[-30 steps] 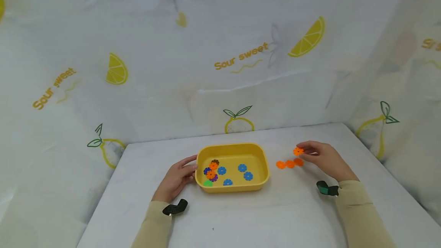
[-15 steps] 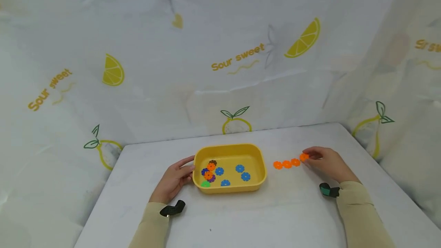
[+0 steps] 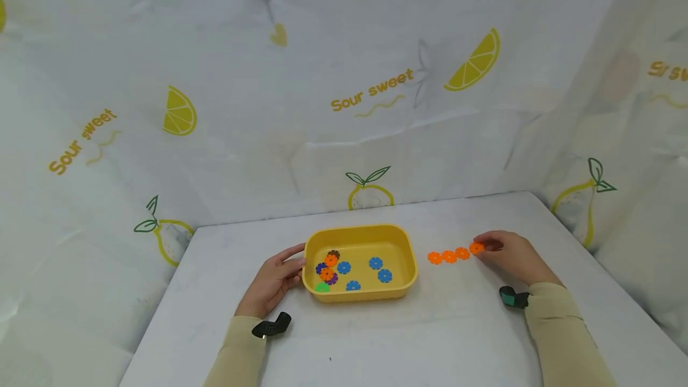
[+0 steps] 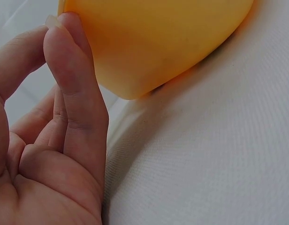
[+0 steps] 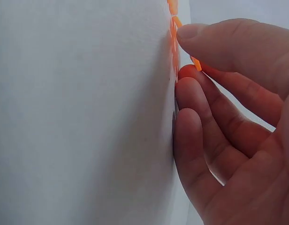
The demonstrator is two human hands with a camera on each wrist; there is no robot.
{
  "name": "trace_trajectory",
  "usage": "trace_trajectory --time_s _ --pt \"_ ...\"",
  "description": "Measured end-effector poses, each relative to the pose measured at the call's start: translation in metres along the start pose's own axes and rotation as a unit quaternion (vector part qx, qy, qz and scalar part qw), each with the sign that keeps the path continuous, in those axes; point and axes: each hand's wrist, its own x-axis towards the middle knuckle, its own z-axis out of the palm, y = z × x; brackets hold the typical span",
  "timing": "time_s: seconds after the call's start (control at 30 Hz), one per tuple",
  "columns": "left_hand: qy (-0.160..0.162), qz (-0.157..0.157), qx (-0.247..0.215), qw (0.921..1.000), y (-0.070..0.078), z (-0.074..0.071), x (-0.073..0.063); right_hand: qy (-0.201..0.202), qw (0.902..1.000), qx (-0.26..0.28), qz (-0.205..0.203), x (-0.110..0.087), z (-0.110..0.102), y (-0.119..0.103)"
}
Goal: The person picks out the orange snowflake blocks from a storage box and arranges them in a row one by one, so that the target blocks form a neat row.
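A yellow plastic tray [image 3: 365, 295] lies on the table, and my left hand [image 3: 269, 285] pinches its left rim between thumb and fingers. In the left wrist view the tray's outer wall [image 4: 149, 51] shows beside the fingers. To the right of the tray, my right hand [image 3: 513, 258] pinches an orange snowflake disc [image 3: 476, 248] with thumb and fingers, low at the table. That disc is at the right end of a row of three more orange snowflake discs [image 3: 449, 257]. Up close in the right wrist view, the thumb partly hides the held disc [image 5: 196, 63].
Inside the tray are several blue snowflake discs [image 3: 384, 276], two orange discs [image 3: 326, 274], a green disc [image 3: 322, 286], a brown disc [image 3: 334, 254] and purple ones [image 3: 331, 279]. A lemon-printed white sheet [image 3: 258, 154] hangs behind the white table [image 3: 398, 345].
My right hand has lowered the orange disc from above the row to its right end, moving slightly right. The left hand stays on the tray's rim.
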Motion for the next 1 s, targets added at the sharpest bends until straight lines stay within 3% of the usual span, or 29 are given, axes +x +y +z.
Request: trace_trajectory --time_s 0.6,0.8,1.0 --pt "0.001 -0.001 0.002 1.0000 0.001 -0.003 -0.003 -0.004 0.9994 -0.016 -0.031 0.000 -0.005 -0.003" --pt "0.000 0.009 -0.003 1.0000 0.000 -0.004 -0.003 -0.016 0.9989 0.001 -0.045 0.006 -0.005 -0.026" --pt "-0.005 0.015 0.014 0.9998 0.001 -0.001 0.001 -0.042 0.9951 0.019 -0.087 0.009 0.004 -0.075"
